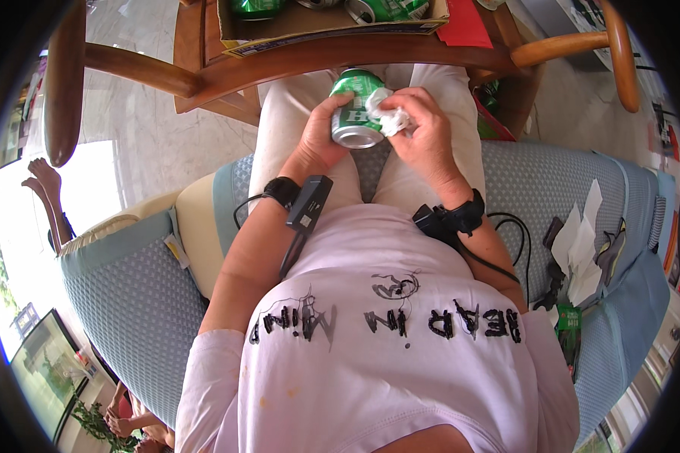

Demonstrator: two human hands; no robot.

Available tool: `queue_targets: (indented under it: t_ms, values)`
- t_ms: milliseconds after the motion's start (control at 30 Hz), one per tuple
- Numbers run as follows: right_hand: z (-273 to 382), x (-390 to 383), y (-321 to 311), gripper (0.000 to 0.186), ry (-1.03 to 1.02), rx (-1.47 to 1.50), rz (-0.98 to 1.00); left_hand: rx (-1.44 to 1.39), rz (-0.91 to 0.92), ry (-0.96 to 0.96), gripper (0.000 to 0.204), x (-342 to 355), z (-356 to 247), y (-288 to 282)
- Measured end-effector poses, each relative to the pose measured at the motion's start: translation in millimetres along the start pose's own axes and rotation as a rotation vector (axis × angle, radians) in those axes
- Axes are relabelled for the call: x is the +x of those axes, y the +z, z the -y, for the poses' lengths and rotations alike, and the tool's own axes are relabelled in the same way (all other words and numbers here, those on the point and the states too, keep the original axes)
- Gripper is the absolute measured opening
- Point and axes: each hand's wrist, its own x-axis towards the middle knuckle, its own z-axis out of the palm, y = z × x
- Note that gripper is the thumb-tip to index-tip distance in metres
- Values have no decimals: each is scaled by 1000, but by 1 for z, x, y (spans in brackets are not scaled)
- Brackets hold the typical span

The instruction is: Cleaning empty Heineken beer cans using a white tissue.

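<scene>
A green and silver drink can (353, 113) is held over my lap, tilted a little. My left hand (323, 134) wraps round its left side, the thumb near the upper part. In my right hand (427, 128) a crumpled white tissue (389, 117) is pinched, and it touches the can's right side. The fingertips behind the tissue are partly hidden. Black straps with small devices sit on both wrists.
Beyond my knees stands a wooden table (355, 53) with a cardboard box (332, 39) of green cans and a red paper (465, 26). White papers (578, 241) and a green packet (569, 328) lie on the blue sofa cover (506, 174). Another person's feet (45, 177) show at left.
</scene>
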Motion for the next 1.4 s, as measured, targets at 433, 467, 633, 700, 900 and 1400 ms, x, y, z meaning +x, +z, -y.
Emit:
queue_targets:
  t_ms: [433,467,633,700,900,1400]
  values:
    - [-13,-3,-6,28,363,517,121,177,171,16,51,-3,5,-1]
    - [-11,-5,-7,29,392,488,203,128,195,-8,49,-1,6,-6]
    - [-4,-3,-9,26,146,124,350,60,134,-11,48,4,3,-10]
    - [-7,-3,-11,22,88,20,267,101,117,-4,49,6,3,-11]
    - [1,15,-20,21,42,209,-116,61,138,-97,50,9,3,-12]
    - [-1,1,-17,70,41,150,186,129,-40,-241,38,5,12,-4]
